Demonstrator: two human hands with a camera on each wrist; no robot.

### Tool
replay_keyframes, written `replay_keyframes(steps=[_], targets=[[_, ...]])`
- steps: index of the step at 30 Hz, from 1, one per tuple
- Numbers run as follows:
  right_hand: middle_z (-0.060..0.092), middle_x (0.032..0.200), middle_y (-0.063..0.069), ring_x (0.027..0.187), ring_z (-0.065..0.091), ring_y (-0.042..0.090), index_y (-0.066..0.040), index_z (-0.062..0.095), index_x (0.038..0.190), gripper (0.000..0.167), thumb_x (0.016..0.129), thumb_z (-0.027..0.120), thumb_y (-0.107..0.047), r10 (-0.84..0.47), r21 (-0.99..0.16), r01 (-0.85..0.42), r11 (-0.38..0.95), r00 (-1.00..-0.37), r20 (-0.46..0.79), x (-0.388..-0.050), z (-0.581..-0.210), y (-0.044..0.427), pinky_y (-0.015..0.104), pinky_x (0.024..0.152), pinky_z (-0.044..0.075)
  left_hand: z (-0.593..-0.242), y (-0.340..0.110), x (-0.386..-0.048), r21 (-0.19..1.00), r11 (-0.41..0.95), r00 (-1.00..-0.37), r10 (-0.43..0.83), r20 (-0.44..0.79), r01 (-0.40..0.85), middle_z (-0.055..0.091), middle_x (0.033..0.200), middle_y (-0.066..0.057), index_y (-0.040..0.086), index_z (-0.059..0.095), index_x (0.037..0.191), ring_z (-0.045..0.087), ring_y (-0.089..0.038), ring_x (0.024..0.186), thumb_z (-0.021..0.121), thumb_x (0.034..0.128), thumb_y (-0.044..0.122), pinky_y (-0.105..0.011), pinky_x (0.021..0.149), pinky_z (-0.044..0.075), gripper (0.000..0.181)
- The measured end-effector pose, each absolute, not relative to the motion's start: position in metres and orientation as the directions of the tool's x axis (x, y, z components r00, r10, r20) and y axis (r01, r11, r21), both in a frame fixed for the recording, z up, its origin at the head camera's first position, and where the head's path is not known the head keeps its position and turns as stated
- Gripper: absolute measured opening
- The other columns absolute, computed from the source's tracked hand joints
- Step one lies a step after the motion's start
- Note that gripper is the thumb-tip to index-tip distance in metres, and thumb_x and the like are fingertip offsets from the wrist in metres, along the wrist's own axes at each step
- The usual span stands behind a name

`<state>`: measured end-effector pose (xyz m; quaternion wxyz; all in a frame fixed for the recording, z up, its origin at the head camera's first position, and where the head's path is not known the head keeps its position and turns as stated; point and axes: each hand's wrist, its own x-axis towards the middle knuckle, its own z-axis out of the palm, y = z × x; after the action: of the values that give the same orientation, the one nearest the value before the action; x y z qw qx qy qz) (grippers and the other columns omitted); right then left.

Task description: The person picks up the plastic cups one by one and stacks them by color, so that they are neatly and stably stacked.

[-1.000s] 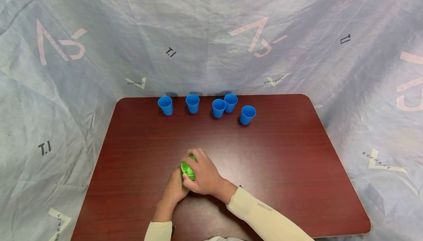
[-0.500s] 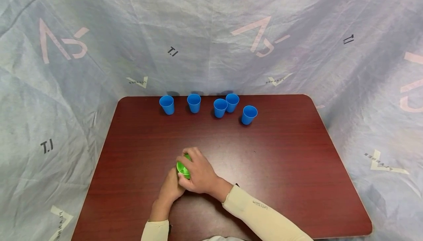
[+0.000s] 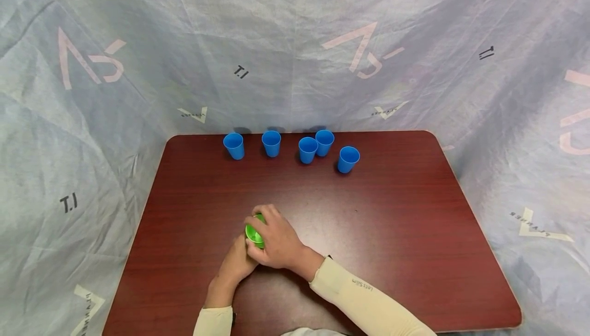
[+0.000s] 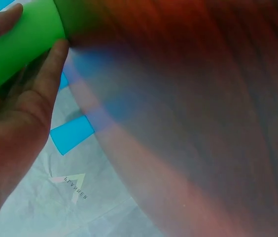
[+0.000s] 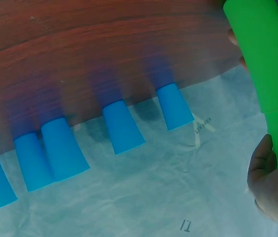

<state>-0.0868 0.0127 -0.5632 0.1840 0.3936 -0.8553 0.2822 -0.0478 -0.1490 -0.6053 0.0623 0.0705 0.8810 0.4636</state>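
Nested green cups (image 3: 255, 235) stand upright near the middle front of the table, between both hands. The right hand (image 3: 276, 238) curls round their upper part, its thumb near the rim. Lower down, the left hand (image 3: 237, 261) holds them from the left side; in the head view its fingers are mostly hidden. In the left wrist view the left hand (image 4: 25, 108) has thumb and fingers round the green cup (image 4: 25, 39). The right wrist view shows the green cups (image 5: 272, 64) stacked, with a rim line partway, and the right hand (image 5: 272, 182) at the upper one.
Several blue cups stand upright along the table's far edge: one at the left (image 3: 234, 146), one beside it (image 3: 271, 144), two close together (image 3: 307, 151), and one further right (image 3: 348, 160). A grey printed cloth (image 3: 295, 69) hangs behind the brown table (image 3: 392, 223).
Both hands and the green cups have shifted slightly left in the head view, with the grip kept. The blue cups stay where they were on the table.
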Motion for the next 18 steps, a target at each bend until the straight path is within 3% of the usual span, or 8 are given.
replay_keyframes(steps=[8, 18], targets=[[0.057, 0.128, 0.014, 0.110, 0.059, 0.023, -0.013, 0.067, 0.120, 0.040, 0.086, 0.072, -0.032, -0.543, -0.372, -0.762, 0.530, -0.642, 0.542, -0.0843, -0.5600, 0.0156, 0.036, 0.090, 0.057, -0.6038, -0.1486, -0.0473, 0.804, 0.561, -0.973, 0.208, 0.097, 0.199, 0.073, 0.124, -0.008, 0.003, 0.058, 0.140, 0.069, -0.020, 0.113, 0.082, 0.0886, 0.008, -0.041, 0.098, 0.058, 0.057], [0.058, 0.130, 0.013, 0.113, 0.060, 0.022, -0.015, 0.066, 0.122, 0.043, 0.085, 0.072, -0.036, -0.536, -0.397, -0.754, 0.523, -0.653, 0.535, -0.0846, -0.5566, 0.0200, 0.036, 0.094, 0.057, -0.5963, -0.1517, -0.0483, 0.772, 0.595, -0.970, 0.207, 0.126, 0.226, 0.074, 0.123, -0.011, 0.006, 0.055, 0.144, 0.071, -0.025, 0.112, 0.085, 0.0827, 0.006, -0.046, 0.095, 0.059, 0.069]])
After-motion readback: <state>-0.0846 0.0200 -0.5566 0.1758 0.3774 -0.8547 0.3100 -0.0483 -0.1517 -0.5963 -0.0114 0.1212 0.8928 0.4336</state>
